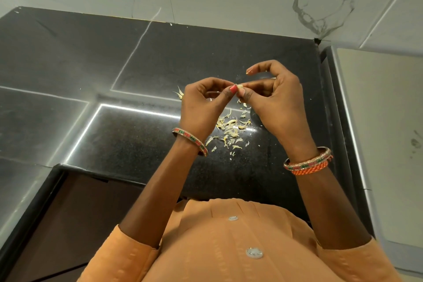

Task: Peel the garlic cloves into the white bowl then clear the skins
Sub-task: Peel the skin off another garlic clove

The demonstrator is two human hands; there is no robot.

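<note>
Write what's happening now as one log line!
step: peeling | left hand and right hand: pinch garlic clove | skins: scattered on black counter | bowl: hidden

Head view, looking steeply down, close above black counter [114, 71]

no readable text, labels, brands, numbers or signs anywhere in the head view.
</note>
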